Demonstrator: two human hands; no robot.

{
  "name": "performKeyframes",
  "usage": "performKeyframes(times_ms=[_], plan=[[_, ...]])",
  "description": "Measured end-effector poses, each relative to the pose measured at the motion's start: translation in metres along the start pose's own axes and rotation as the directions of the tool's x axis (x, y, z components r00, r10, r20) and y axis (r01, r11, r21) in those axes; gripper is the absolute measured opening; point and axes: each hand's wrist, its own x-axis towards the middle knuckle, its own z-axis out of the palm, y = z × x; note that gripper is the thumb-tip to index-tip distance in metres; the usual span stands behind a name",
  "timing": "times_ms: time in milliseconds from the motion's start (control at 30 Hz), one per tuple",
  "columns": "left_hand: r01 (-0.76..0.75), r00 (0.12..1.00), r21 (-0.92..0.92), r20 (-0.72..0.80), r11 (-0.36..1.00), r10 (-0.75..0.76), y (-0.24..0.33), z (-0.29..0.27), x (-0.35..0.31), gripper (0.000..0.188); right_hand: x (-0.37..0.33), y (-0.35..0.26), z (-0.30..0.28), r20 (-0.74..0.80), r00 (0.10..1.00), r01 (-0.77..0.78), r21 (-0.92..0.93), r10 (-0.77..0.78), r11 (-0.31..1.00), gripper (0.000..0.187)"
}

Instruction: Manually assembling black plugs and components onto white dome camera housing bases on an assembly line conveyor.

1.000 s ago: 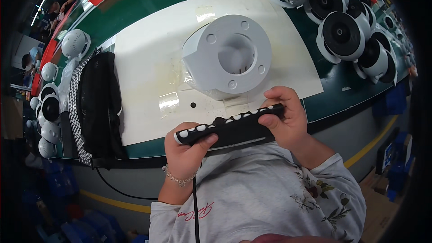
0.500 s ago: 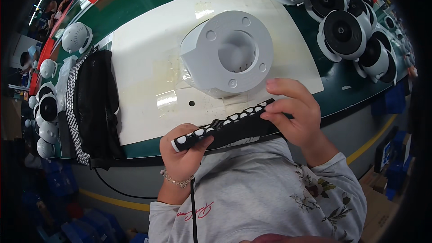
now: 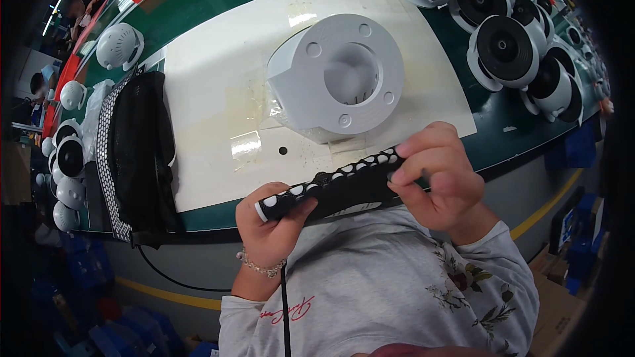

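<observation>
My left hand (image 3: 272,225) grips the near-left end of a black sheet with white round spots (image 3: 347,170), bent along its upper edge. At the sheet's right end is my right hand (image 3: 442,178). Its thumb and a finger are pinched on what looks like a small dark piece, mostly hidden by the fingertips. Beyond the sheet, a white round-based device (image 3: 311,66) rests bottom-up on a pale board (image 3: 211,112). Its ring-shaped base has a central opening and several round recesses. A small black disc (image 3: 283,151) lies on the board.
A black mesh-like bag (image 3: 139,152) lies along the board's left edge. White devices with black round fronts (image 3: 504,49) crowd the far right. More white devices (image 3: 70,157) stand at the left. A black cable (image 3: 286,311) hangs below my left wrist.
My right hand has come down slightly and closed its fingers at the sheet's right end. My left hand keeps its grip, with the sheet nearly in place.
</observation>
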Motion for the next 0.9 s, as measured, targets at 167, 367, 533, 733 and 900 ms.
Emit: performKeyframes(times_ms=[167, 367, 533, 733, 900], plan=[[-0.093, 0.995, 0.000, 0.021, 0.996, 0.093, 0.001, 0.002, 0.004, 0.014, 0.007, 0.001, 0.014, 0.017, 0.999, 0.029, 0.066, -0.030, 0.997, 0.067], [0.034, 0.999, 0.017, 0.024, 0.999, -0.034, 0.000, -0.004, 0.005, 0.014, 0.011, -0.002, 0.008, 0.146, 0.989, 0.013, 0.139, -0.033, 0.990, 0.062], [-0.194, 0.961, 0.128, 0.226, 0.973, 0.162, 0.006, -0.004, 0.018, 0.023, 0.050, 0.034, -0.010, -0.037, 0.999, -0.021, 0.266, 0.033, 0.964, 0.076], [-0.494, 0.833, 0.030, 0.303, 0.869, 0.463, 0.001, 0.010, 0.038, 0.028, 0.079, 0.048, -0.004, -0.050, 0.938, -0.307, 0.337, 0.342, 0.890, 0.072], [-0.468, 0.849, 0.057, 0.309, 0.882, 0.430, -0.005, 0.018, 0.041, 0.026, 0.078, 0.052, -0.004, -0.025, 0.951, -0.289, 0.281, 0.308, 0.915, 0.073]])
